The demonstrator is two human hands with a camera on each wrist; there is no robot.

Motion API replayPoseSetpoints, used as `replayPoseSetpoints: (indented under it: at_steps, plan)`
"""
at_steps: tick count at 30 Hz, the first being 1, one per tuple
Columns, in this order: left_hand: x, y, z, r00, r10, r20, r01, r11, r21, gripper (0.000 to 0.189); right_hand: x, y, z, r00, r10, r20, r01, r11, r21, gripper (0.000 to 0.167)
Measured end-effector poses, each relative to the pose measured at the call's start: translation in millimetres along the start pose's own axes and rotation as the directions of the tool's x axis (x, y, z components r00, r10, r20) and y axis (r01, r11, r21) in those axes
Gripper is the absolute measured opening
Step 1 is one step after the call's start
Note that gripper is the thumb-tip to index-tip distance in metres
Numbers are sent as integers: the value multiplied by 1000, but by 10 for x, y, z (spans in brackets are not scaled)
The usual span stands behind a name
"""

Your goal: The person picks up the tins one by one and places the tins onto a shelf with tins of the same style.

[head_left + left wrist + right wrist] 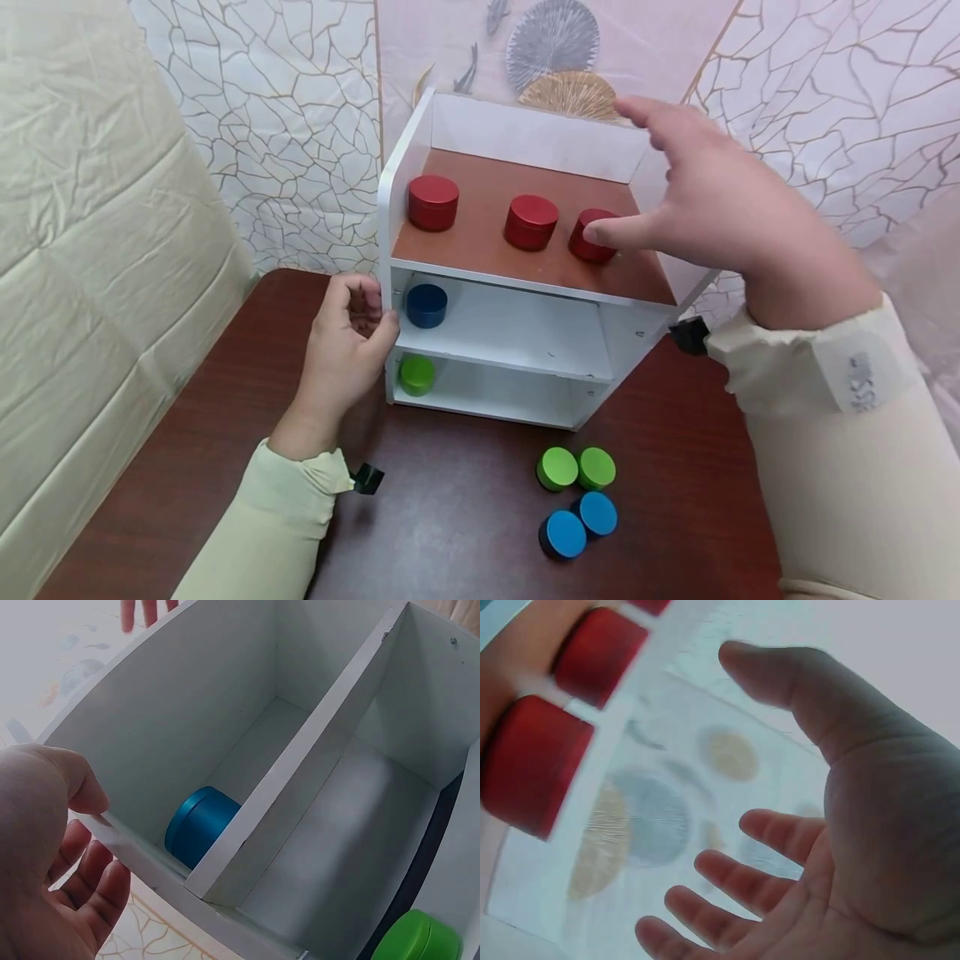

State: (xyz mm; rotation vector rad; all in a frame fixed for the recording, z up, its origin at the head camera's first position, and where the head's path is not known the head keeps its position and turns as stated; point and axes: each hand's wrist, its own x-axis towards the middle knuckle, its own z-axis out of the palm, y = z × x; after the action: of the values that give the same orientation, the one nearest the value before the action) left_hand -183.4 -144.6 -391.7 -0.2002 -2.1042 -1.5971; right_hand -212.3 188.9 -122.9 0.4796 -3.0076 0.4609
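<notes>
A small white shelf unit [495,359] with a brown top board stands on the table. My left hand [341,350] pinches the front edge of its left side panel, thumb on one face and fingers on the other. My right hand [720,196] hovers over the top right corner, fingers spread, holding nothing. Its thumb covers part of the right red round tin [592,250]. Also on the top board are a middle red tin [531,223] and a left red tin [432,203]. A blue tin [426,307] sits on the middle shelf, a green tin [417,375] on the bottom one.
On the dark wooden table [450,500], in front of the unit, stand two green tins [557,468] and two blue tins [562,534] close together. A patterned cloth [277,125] hangs behind the unit. A pale padded surface [90,250] borders the table at left.
</notes>
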Motion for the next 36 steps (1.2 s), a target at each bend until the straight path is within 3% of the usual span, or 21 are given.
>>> replayPoseSetpoints:
  at_steps: [4,8,11,15,17,22,26,30,35,36]
  plan:
    - [3,-4,3,1000,3,1,-3,1000,-3,31,-292,15,3,992,-22,-121,28,998,49,124]
    - [7,3,5,1000,3,-2,-3,1000,0,31,-564,38,100,964,-109,-241,127,990,62,121]
    - [13,9,3,1000,3,-8,-3,1000,-2,31,-743,47,209,931,-173,-322,199,979,49,120]
    - [11,15,-5,1000,0,-12,0,1000,-8,31,-942,87,379,864,-257,-432,295,955,23,117]
    - [7,16,-5,1000,-3,-8,3,1000,-7,32,-1025,125,467,829,-297,-475,340,941,5,108]
    - [1,8,1,1000,-6,-1,6,1000,-1,32,-1231,167,655,799,-319,-510,370,929,-3,98]
    - [-1,8,0,1000,-5,-6,5,1000,0,32,-1358,154,788,781,-320,-537,395,918,27,98]
    - [0,14,0,1000,-8,-7,8,1000,-3,31,-1461,192,922,783,-306,-542,408,910,74,97]
    - [6,10,4,1000,-5,-6,5,1000,-15,31,-1569,316,1083,810,-272,-520,397,907,143,94]
    - [7,7,6,1000,-4,-6,3,1000,-17,31,-1592,339,1110,824,-256,-506,379,912,156,92]
